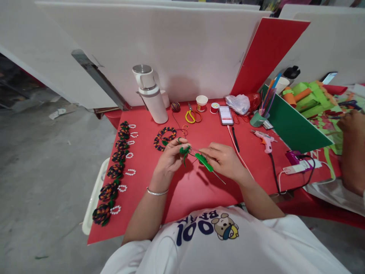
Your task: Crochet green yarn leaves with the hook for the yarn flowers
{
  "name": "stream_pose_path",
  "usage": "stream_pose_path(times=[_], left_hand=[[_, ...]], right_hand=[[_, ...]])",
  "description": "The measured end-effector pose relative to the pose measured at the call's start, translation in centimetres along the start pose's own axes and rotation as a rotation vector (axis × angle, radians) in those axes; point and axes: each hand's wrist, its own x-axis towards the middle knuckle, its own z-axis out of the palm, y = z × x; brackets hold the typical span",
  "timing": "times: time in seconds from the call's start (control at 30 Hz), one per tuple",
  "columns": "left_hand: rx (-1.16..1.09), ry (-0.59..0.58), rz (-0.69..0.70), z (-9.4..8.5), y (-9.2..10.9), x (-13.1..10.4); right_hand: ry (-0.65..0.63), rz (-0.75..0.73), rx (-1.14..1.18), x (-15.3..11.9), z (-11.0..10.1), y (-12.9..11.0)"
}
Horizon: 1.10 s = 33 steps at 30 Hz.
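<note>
My left hand (172,153) pinches a small green crochet piece (184,150), with a strand hanging below it. In my right hand (221,159) is a crochet hook (204,162) with a green handle; its thin metal end points down to the right. The hook's other end meets the green piece between my hands, but the fingers partly hide the stitch. Dark yarn runs from my left hand back to a multicoloured yarn ball (175,106). Just beyond my left hand lies a ring of multicoloured crochet (164,138) with a bit of green.
Multicoloured crochet flowers (114,171) and bead loops (130,172) line the left edge. Behind stand a white flask (154,101), scissors (193,116), a paper cup (201,103) and a phone (226,115). Rightward are a glue gun (265,141), a power strip (300,166) and another person's arm (353,152).
</note>
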Motion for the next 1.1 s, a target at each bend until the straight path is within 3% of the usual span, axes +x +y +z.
stream_pose_path(times=[0.5,0.87,1.1], left_hand=[[0.091,0.017,0.003,1.3,-0.3,-0.8],[0.109,0.038,0.075,1.9,-1.5,-0.9],[0.072,0.012,0.025,2.2,-2.4,-1.2]], right_hand=[[0.05,-0.004,-0.198,0.3,-0.3,0.0],[0.142,-0.029,-0.215,-0.3,0.4,0.3],[0.138,-0.017,-0.288,-0.3,0.4,0.0]])
